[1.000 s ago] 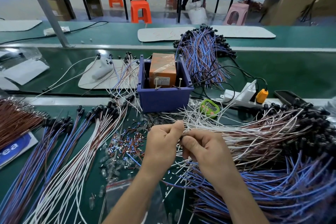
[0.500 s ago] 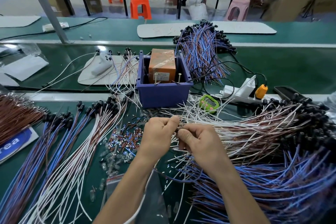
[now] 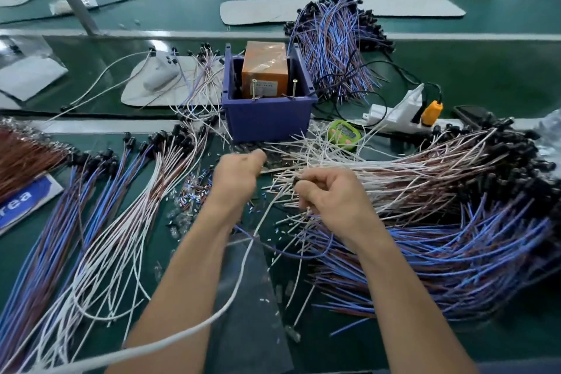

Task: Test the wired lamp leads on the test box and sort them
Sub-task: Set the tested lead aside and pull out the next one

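Left hand (image 3: 238, 174), right hand (image 3: 331, 196) pinching white lead (image 3: 239, 276), hemmed by wire heaps (image 3: 455, 240)

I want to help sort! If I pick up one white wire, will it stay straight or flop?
Probably flop: the white wires lie in loose curves. Likely light, since each is thin. The black caps at their ends look bulkier, so that end may dangle lowest.
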Motion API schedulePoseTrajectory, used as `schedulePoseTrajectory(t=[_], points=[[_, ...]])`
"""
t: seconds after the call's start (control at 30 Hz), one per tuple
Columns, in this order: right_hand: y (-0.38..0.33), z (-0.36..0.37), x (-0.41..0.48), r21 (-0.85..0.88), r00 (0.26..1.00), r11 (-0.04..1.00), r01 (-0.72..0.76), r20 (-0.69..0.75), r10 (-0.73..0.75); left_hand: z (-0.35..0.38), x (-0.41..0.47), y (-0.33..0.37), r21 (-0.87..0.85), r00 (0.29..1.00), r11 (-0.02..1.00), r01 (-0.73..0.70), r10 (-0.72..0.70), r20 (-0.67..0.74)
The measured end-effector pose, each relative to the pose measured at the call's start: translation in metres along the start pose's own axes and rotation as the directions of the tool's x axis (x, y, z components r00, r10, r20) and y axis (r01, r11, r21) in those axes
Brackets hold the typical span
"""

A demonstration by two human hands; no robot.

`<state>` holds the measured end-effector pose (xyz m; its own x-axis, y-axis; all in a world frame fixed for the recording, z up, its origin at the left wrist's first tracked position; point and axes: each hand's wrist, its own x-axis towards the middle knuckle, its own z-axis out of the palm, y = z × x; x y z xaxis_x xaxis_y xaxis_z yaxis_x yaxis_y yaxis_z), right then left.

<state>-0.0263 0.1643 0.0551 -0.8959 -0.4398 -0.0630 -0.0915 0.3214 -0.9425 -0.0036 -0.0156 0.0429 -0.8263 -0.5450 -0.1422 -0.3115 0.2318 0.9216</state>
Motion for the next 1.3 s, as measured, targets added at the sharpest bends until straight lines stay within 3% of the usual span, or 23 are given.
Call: schedulePoseTrajectory(t=[0.13, 0.27, 0.37, 0.47, 0.67, 0.77, 0.87, 1.13, 1.3], points=[[0.008, -0.017, -0.009, 0.199, 0.995, 0.980, -0.020, -0.096, 0.040, -0.042, 0.018, -0.010, 0.060, 0.997, 0.997, -0.044, 0.048, -0.064], [0.000, -0.004, -0.006, 0.288, 0.992, 0.958, 0.008, -0.122, 0.028, -0.028, 0.026, 0.000, 0.250, 0.982, 0.960, -0.123, 0.154, -0.106], [-0.006, 0.004, -0.005, 0.285, 0.993, 0.958, 0.030, -0.116, 0.004, -0.008, 0.031, 0.005, 0.071, 0.994, 0.992, -0.106, 0.108, -0.024], [-0.005, 0.003, -0.007, 0.278, 0.993, 0.960, 0.041, -0.116, -0.009, -0.009, 0.033, 0.001, -0.046, 0.995, 0.995, -0.084, 0.082, -0.053], [0.003, 0.002, -0.006, 0.221, 0.994, 0.975, 0.028, -0.106, -0.004, -0.064, 0.033, -0.022, 0.365, 0.976, 0.927, -0.090, 0.156, -0.155], [0.005, 0.008, -0.006, 0.182, 0.996, 0.983, 0.024, -0.088, -0.008, -0.094, 0.035, -0.022, 0.596, 0.993, 0.803, -0.006, 0.074, -0.091], [0.005, 0.011, -0.006, 0.188, 0.997, 0.982, 0.035, -0.071, -0.022, -0.104, 0.037, -0.022, 0.695, 1.000, 0.719, 0.007, -0.024, 0.015], [0.007, 0.016, -0.006, 0.190, 0.998, 0.982, 0.015, -0.069, -0.002, -0.101, 0.032, -0.034, 0.619, 0.998, 0.784, -0.036, 0.059, -0.016], [0.005, 0.017, -0.004, 0.184, 0.997, 0.983, 0.021, -0.080, -0.006, -0.100, 0.020, -0.028, 0.327, 0.990, 0.944, -0.037, 0.078, -0.114]])
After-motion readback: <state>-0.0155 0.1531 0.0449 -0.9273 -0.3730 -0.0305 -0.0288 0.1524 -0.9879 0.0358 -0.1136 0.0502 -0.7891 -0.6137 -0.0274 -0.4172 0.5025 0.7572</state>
